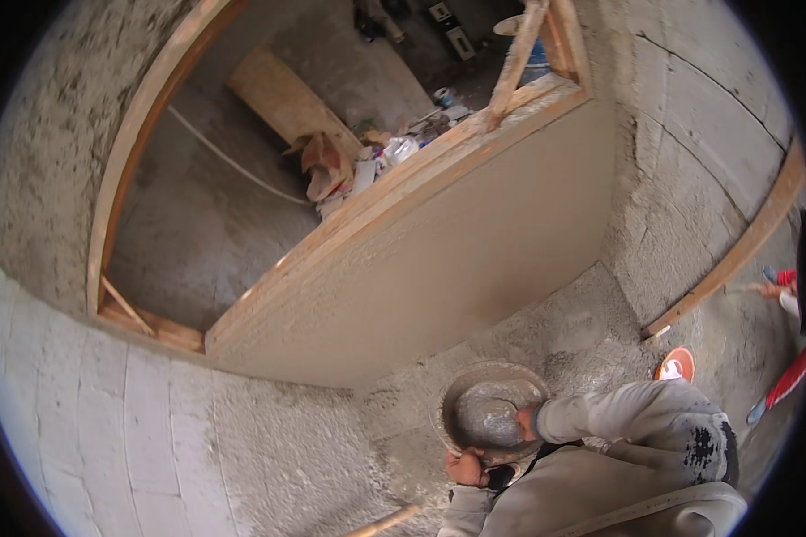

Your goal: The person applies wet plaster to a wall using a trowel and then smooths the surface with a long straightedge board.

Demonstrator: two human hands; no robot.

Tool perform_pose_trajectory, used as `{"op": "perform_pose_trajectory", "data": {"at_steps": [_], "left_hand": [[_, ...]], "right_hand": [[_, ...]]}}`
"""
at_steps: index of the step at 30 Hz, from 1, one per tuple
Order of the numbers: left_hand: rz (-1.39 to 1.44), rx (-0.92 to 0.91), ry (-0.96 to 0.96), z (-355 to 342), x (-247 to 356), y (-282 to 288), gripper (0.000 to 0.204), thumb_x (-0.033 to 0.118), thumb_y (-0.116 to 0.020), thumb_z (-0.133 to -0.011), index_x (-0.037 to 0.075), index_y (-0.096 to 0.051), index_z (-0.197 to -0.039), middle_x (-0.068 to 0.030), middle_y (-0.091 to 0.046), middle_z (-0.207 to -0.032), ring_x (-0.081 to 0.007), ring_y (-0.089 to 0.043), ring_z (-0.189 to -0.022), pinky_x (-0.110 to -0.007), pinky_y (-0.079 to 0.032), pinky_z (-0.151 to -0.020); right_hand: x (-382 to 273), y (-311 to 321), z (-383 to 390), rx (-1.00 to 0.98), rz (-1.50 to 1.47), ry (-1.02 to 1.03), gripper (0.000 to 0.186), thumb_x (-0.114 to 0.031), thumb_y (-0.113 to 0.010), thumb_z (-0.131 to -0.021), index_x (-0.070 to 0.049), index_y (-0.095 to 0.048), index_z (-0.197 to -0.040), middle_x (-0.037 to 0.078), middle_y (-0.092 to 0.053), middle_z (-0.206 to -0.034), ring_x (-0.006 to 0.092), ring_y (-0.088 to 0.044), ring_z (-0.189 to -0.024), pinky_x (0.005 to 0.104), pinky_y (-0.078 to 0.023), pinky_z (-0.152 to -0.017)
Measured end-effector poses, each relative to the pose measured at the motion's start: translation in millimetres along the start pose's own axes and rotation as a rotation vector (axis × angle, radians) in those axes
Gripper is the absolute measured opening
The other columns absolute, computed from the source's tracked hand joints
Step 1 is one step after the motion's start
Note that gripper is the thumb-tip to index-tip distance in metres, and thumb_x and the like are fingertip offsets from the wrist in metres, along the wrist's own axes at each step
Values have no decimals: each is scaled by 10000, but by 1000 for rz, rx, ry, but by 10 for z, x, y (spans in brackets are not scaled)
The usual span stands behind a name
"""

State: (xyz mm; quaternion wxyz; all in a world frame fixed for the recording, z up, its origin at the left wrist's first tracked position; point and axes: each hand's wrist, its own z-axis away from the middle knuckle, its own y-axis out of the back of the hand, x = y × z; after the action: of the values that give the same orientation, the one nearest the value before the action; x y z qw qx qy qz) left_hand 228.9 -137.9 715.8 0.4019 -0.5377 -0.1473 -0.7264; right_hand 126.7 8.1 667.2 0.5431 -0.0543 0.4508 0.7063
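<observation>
We see a rough grey concrete floor (pixel 591 322), strewn with mortar. Directly on it stands a round, mortar-caked basin (pixel 493 368) with wet grey mix inside. Off to the right we find an orange bucket (pixel 686 360) holding something white, and farther right a co-worker's shoe (pixel 756 413). At the lower edge we see a wooden handle (pixel 387 520); whether it lies flat, we cannot tell.

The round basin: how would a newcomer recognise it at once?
Find the wooden frame, then the smooth wall beneath it. On the floor at the wall's foot sits the basin, left hand at its rim. It is grey, unlike the orange container at right.
</observation>
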Motion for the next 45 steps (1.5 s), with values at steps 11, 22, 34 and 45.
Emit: {"op": "perform_pose_trajectory", "data": {"at_steps": [11,22,34,45], "left_hand": [[-499,-443,78,-971,-40,202,195,-53,-538,-625,32,-542,-801,-54,-534,-657,-198,-512,-551,-307,-413,-473],[-663,-199,380,-2082,628,1019,169,51,-563,-657,93,-406,-608,-46,-383,-541,-188,-368,-406,-337,-336,-397],[-905,-560,-33,-2904,1522,1889,135,6,-573,-622,94,-479,-663,-37,-411,-480,-201,-458,-425,-315,-396,-401],[-481,-546,169,-2353,1808,1238,378,-133,-462,-611,70,-556,-915,-19,-566,-735,-128,-503,-521,-235,-382,-401]], "right_hand": [[186,339,1049,322,-1241,-9,217,-208,-603,-723,-34,-598,-852,67,-569,-617,156,-534,-453,295,-434,-438],[-114,1301,1343,2220,-1491,291,420,-110,-549,-840,-33,-386,-1219,68,-507,-913,99,-545,-639,230,-492,-545],[-383,1289,-299,1270,-498,70,559,-90,-538,-770,-33,-350,-1294,208,-497,-1172,323,-509,-1060,385,-438,-881],[-2396,62,-971,411,-1170,-271,185,-208,-539,-781,-56,-557,-884,75,-551,-680,180,-549,-545,334,-458,-467]]}}
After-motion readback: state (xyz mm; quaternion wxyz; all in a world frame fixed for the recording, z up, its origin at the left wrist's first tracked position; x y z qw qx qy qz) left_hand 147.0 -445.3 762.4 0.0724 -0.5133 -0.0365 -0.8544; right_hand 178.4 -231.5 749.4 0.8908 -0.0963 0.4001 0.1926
